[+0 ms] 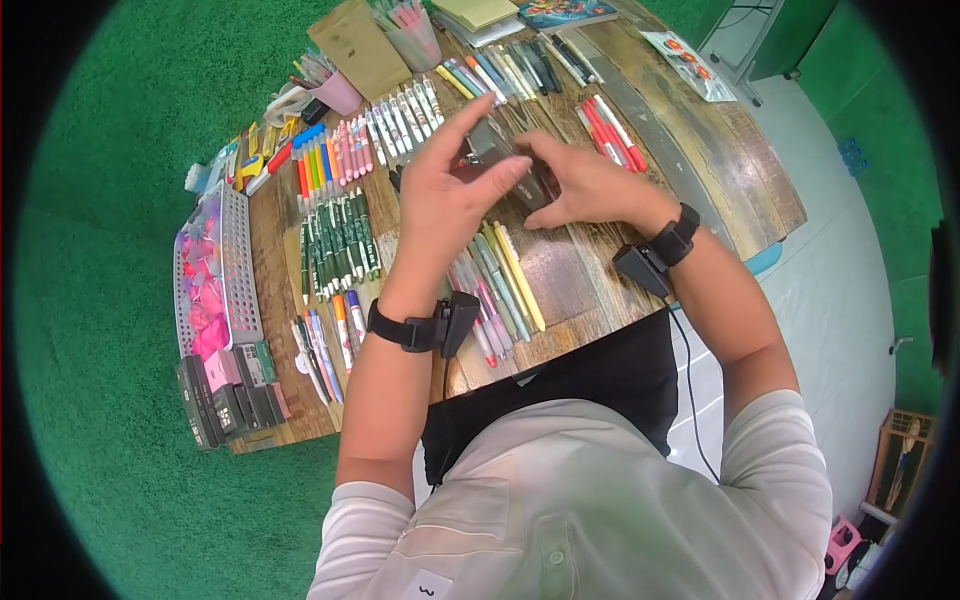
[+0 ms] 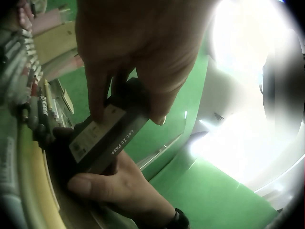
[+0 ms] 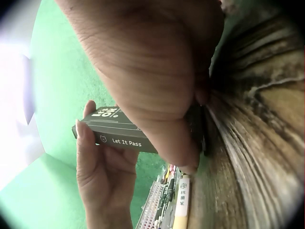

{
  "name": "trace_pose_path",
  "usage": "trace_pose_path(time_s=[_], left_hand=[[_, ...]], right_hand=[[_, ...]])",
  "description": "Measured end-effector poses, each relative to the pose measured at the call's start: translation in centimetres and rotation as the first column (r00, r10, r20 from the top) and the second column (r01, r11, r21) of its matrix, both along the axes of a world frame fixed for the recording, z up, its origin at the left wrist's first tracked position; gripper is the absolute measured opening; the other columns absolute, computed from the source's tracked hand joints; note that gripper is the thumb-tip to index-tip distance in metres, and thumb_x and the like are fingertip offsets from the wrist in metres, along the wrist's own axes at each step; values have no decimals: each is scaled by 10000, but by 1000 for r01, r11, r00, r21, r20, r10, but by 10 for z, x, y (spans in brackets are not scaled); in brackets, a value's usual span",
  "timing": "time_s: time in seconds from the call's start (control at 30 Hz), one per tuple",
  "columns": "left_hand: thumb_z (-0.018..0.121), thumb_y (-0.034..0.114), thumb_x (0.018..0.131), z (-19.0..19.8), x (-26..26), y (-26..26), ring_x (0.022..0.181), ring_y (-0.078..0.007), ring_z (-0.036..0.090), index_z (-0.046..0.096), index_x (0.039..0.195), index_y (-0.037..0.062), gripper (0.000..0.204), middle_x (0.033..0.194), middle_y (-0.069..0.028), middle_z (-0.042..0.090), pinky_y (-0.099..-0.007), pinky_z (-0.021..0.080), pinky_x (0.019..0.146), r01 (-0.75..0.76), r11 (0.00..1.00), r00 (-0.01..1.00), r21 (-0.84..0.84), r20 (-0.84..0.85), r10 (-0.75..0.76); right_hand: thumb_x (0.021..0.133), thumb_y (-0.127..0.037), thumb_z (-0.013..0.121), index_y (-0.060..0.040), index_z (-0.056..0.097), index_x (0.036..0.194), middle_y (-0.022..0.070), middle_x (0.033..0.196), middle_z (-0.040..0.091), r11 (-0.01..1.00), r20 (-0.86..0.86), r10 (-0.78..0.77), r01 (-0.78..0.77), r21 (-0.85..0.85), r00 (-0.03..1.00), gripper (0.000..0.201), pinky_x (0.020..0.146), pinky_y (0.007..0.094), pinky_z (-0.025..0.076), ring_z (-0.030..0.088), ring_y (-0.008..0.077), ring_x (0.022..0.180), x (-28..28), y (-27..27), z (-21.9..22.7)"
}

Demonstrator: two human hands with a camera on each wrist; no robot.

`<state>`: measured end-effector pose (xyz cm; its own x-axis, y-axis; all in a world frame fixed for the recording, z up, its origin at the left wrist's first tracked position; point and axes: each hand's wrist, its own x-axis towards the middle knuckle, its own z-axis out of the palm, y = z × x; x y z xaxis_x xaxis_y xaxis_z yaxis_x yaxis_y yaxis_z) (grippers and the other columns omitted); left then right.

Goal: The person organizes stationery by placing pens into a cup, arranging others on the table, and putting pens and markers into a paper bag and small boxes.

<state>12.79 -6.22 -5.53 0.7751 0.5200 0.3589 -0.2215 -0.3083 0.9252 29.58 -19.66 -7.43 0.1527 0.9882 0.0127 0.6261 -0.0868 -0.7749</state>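
A dark grey box point(image 1: 535, 192) with "Let It Pass" in white on its side is held between both hands above the table. The left hand point(image 1: 447, 190) grips its upper end, thumb on one side and fingers on the other. Around the lower end, the right hand point(image 1: 600, 187) has its thumb and fingers. In the left wrist view the box point(image 2: 112, 136) tilts and shows a pale label. The right wrist view shows the box point(image 3: 126, 138) near the wooden surface, the left hand point(image 3: 107, 176) pinching its far end.
Rows of pens lie left of and below the hands, including dark green pens point(image 1: 338, 245) and yellow ones point(image 1: 520, 275). Red pens point(image 1: 625, 140) lie to the right. A white basket point(image 1: 240, 265) and stacked boxes point(image 1: 240, 400) line the left edge. Pen cups point(image 1: 410, 40) stand at the back.
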Motion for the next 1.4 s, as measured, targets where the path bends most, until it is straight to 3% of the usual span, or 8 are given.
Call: trace_pose_path(time_s=[0.13,0.2,0.4,0.6,0.93,1.13,1.2,1.4], left_hand=[[754,116,954,4,-4,12,1074,-175,679,494,1500,40,610,1274,-102,671,-360,597,923,-54,953,996,-300,57,74],[691,179,1008,3,-4,16,1088,-223,697,448,1511,40,575,1256,-132,676,-415,614,926,-35,932,991,-362,109,80],[631,275,1048,-8,-8,37,1075,-260,705,384,1534,63,585,1176,-150,681,-443,625,900,144,728,965,-670,259,48],[576,290,1072,-12,-5,30,1167,-321,671,359,1530,73,551,1248,-217,658,-494,583,986,229,653,958,-722,286,-20],[586,336,1070,-20,1,25,1172,-322,664,474,1412,79,442,1270,-229,639,-486,579,1005,237,574,958,-784,288,-3],[539,347,1089,-24,0,27,1145,-297,671,519,1348,29,411,1243,-177,648,-459,611,967,346,414,932,-842,357,-54],[544,350,1087,-24,0,25,1137,-292,674,523,1336,24,412,1231,-169,649,-460,616,960,320,400,941,-859,336,-33],[563,345,1079,-33,0,30,1140,-289,673,535,1301,19,395,1224,-157,647,-459,618,963,316,401,941,-860,337,-18]], right_hand=[[714,-233,933,-52,329,1546,112,1191,623,968,-265,98,-29,250,959,1044,823,340,538,635,217,982,1,4,-12],[737,-251,944,-117,337,1582,69,1264,636,958,-540,191,-35,286,820,1049,904,319,520,641,185,1042,-4,-2,4],[821,-151,877,-117,515,1524,33,1162,652,919,-719,354,-82,385,598,792,762,215,510,599,68,862,-4,0,0],[880,-91,804,-106,663,1393,-5,857,682,948,-707,172,78,307,686,532,569,214,453,549,54,630,-11,-2,2],[892,-115,813,-71,701,1327,8,819,680,959,-827,142,130,250,544,452,509,213,416,550,54,594,-10,0,-3],[992,-149,701,-25,629,1392,58,869,707,931,-832,293,59,361,471,425,539,210,508,666,94,662,-9,-2,0],[1034,-168,634,2,593,1416,94,905,723,925,-863,342,30,379,371,420,573,221,559,708,128,693,-8,-2,-2],[1035,-173,631,29,610,1373,145,947,738,917,-854,345,56,396,389,395,623,264,624,752,188,753,-5,-1,-7]])
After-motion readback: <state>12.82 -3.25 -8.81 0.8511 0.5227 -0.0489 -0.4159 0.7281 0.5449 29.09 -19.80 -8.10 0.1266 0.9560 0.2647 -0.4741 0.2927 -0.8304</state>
